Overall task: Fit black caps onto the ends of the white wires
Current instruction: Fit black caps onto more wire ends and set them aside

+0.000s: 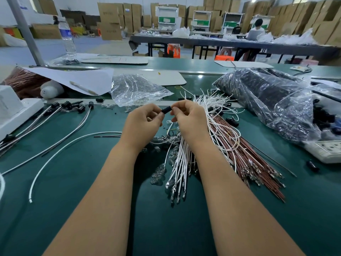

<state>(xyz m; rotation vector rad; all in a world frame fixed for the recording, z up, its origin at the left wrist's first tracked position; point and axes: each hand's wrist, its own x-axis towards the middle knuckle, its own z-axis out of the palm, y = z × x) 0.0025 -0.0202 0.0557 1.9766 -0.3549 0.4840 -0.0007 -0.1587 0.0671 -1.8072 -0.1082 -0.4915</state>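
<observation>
Black plastic cap [166, 109] is pinched between left hand [143, 124] and right hand [190, 119] above the green tabletop's [92, 172] middle, probably steadied for threading; white wire bundle [181, 159] is kept just below.

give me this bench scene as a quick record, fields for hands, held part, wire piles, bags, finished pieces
left hand: pinches the black cap
right hand: pinches the same cap's other end
black cap: held above the green mat
white wires: loose bundle under the right wrist
brown wires: fanned out right of the white ones
clear bag: behind the hands
large bag: far right, dark parts inside
capped wires: lying at left
</observation>
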